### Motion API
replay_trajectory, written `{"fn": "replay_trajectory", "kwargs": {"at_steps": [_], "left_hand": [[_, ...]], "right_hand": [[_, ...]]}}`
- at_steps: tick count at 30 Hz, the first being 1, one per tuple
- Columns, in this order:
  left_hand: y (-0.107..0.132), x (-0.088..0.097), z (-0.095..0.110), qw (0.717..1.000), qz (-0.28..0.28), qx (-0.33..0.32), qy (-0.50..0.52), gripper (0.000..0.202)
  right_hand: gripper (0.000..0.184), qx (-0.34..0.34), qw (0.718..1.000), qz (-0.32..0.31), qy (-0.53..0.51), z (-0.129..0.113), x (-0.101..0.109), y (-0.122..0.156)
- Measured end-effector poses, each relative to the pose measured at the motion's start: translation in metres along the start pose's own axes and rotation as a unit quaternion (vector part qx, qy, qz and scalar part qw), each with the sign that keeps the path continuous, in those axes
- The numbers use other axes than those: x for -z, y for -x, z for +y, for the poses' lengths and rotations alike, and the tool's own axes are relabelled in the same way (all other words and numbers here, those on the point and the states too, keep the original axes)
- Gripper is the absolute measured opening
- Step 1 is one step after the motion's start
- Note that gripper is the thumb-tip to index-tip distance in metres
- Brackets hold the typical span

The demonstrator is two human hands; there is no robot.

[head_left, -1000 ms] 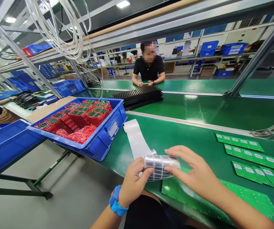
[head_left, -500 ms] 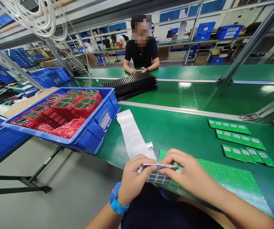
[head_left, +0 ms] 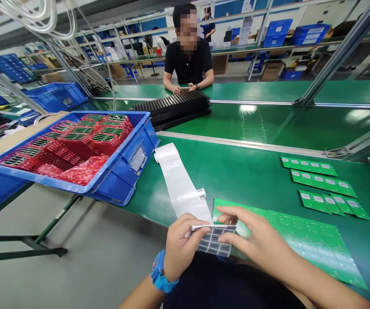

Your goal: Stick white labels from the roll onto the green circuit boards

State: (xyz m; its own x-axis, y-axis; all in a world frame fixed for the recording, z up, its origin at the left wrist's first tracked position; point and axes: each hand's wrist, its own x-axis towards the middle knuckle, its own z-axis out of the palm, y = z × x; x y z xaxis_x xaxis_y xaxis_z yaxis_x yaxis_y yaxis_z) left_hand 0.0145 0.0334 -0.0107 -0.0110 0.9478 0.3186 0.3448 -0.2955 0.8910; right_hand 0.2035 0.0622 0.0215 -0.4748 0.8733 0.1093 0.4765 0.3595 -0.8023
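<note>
My left hand (head_left: 181, 242), with a blue watch (head_left: 162, 272) at its wrist, pinches the left edge of a label sheet (head_left: 215, 246) printed with rows of dark grey labels. The sheet is folded at its top edge and tilted toward me. My right hand (head_left: 252, 231) is at the sheet's right side, thumb and index finger apart; the thumb overlaps the labels, and whether it touches them I cannot tell. Beyond the sheet, a long white backing strip (head_left: 180, 176) lies on the table. Green circuit board panels (head_left: 303, 236) lie beneath and beyond my right hand.
Smaller green boards with white labels (head_left: 323, 184) lie in rows at the right. A blue bin (head_left: 125, 171) of red-wrapped boards stands at left. Black slotted trays (head_left: 175, 107) are stacked at the back, near a seated person (head_left: 188, 64). A metal post (head_left: 329, 56) rises at right.
My right thumb and fingers have spread from their pinch on the sheet's right part. The sheet now tilts to show more label rows. The view has shifted slightly.
</note>
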Motion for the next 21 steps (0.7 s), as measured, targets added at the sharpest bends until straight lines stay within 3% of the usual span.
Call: {"fn": "replay_trajectory", "kwargs": {"at_steps": [3, 6, 8, 11, 14, 17, 19, 21], "left_hand": [[0.002, 0.003, -0.002, 1.0, -0.008, -0.008, -0.006, 0.006], [0.004, 0.005, -0.005, 1.0, -0.002, -0.024, -0.02, 0.006], [0.006, 0.008, -0.011, 0.999, 0.007, -0.047, -0.025, 0.011], [0.01, 0.017, -0.02, 0.997, -0.013, -0.081, -0.009, 0.025], [0.012, 0.034, -0.021, 0.996, -0.052, -0.079, 0.003, 0.028], [0.007, 0.053, -0.012, 0.985, -0.17, 0.016, 0.018, 0.013], [0.002, 0.06, -0.005, 0.951, -0.294, 0.088, 0.039, 0.007], [-0.003, 0.058, 0.0, 0.918, -0.377, 0.107, 0.059, 0.009]], "right_hand": [[0.008, 0.061, 0.998, -0.001, 0.029, 0.002, 0.001, 0.001], [0.012, 0.135, 0.99, 0.025, 0.038, 0.002, 0.001, 0.002], [0.012, 0.143, 0.988, 0.062, 0.013, 0.004, 0.005, 0.003], [0.014, -0.004, 0.993, 0.115, -0.015, 0.016, 0.019, -0.004], [0.026, -0.16, 0.985, 0.068, -0.002, 0.036, 0.03, -0.019], [0.028, -0.198, 0.98, -0.022, 0.002, 0.055, 0.026, -0.035], [0.029, -0.21, 0.976, -0.056, 0.007, 0.062, 0.016, -0.044], [0.029, -0.214, 0.974, -0.069, 0.019, 0.066, 0.006, -0.05]]}}
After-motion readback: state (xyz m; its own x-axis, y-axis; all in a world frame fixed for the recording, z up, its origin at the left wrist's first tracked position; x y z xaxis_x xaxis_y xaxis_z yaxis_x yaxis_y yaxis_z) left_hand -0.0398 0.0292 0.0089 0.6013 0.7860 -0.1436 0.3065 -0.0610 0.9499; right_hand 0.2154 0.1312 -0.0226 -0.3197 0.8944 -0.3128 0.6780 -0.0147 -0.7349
